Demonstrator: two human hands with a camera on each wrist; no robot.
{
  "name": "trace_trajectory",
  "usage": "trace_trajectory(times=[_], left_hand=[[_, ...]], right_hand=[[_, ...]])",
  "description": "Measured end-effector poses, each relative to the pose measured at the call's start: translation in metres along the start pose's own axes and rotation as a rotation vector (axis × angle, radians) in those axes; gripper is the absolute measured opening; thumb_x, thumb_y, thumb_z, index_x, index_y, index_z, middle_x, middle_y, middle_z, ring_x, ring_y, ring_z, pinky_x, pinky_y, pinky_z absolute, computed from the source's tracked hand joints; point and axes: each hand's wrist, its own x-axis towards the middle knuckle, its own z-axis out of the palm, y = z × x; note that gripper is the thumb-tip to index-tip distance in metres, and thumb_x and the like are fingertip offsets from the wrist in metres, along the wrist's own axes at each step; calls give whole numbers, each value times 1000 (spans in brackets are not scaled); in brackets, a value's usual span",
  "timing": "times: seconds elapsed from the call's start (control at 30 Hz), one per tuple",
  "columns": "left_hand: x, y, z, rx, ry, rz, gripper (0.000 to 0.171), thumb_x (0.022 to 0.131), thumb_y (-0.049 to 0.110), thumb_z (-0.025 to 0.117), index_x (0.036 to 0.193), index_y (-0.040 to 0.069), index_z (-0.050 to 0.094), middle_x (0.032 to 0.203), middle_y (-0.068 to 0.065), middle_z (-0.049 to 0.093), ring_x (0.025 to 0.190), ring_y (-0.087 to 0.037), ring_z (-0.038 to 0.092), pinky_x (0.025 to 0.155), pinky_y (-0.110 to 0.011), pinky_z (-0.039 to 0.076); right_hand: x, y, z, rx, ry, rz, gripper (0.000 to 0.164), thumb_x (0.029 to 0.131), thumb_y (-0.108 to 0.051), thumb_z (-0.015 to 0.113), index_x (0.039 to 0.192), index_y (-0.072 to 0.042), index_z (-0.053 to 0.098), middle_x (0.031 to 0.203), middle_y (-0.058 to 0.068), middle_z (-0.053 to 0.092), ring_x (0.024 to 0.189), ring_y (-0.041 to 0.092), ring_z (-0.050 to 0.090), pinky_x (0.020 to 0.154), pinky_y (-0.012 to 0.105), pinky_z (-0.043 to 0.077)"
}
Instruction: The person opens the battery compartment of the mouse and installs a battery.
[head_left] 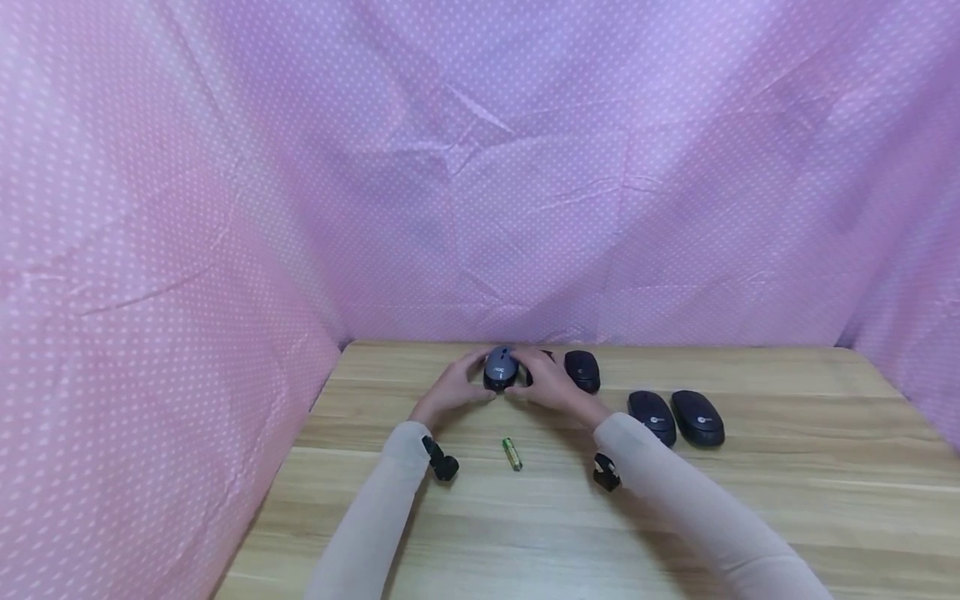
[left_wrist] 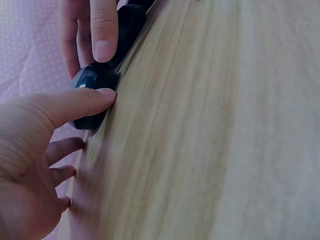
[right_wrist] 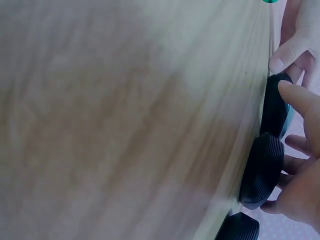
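A grey and black computer mouse (head_left: 501,367) stands near the table's back edge between both hands. My left hand (head_left: 459,383) holds its left side, thumb at the near end, as the left wrist view shows with the mouse's dark end (left_wrist: 95,77). From the right, my right hand (head_left: 551,380) grips the same mouse with thumb and forefinger; its dark side (right_wrist: 272,107) shows in the right wrist view. The other right fingers lie by a black mouse (right_wrist: 262,170), mostly hidden by that hand in the head view. Nearer on the table lies a green and gold battery (head_left: 512,454).
Another black mouse (head_left: 582,371) stands just right of my right hand. Two more black mice, one (head_left: 652,417) beside the other (head_left: 698,418), sit near my right forearm. Pink dotted cloth (head_left: 480,208) hangs behind the wooden table (head_left: 825,467) and along its sides.
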Motion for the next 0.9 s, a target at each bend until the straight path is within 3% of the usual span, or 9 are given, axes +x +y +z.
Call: trace_trajectory(times=[0.23, 0.53, 0.73, 0.9], left_hand=[[5, -5, 3, 71, 14, -21, 83, 82, 11, 85, 154, 12, 44, 160, -10, 44, 151, -29, 36, 128, -50, 20], [2, 4, 7, 13, 45, 0, 80, 80, 1, 83, 151, 5, 47, 157, -16, 46, 148, -32, 42, 126, -43, 28], [-4, 13, 8, 3, 82, -8, 80, 81, 1, 82, 152, 10, 46, 158, -14, 46, 148, -31, 40, 126, -46, 27], [-7, 24, 5, 25, 135, -17, 80, 82, 8, 84, 153, 18, 48, 157, -11, 47, 148, -34, 40, 124, -57, 27]], right_hand=[[0, -4, 2, -33, 4, 31, 67, 89, -32, 79, 143, -1, 55, 139, 18, 63, 134, 36, 55, 116, 71, 28], [-1, -5, 3, -28, 12, 37, 64, 90, -26, 79, 143, 1, 54, 142, 20, 61, 136, 37, 53, 116, 72, 28], [-3, -5, -2, 25, 46, 11, 63, 90, -22, 79, 143, 2, 54, 141, 20, 61, 135, 37, 54, 119, 65, 31], [-5, -5, -11, 136, 68, 8, 63, 91, -20, 78, 145, -1, 53, 143, 20, 59, 135, 37, 54, 118, 56, 38]])
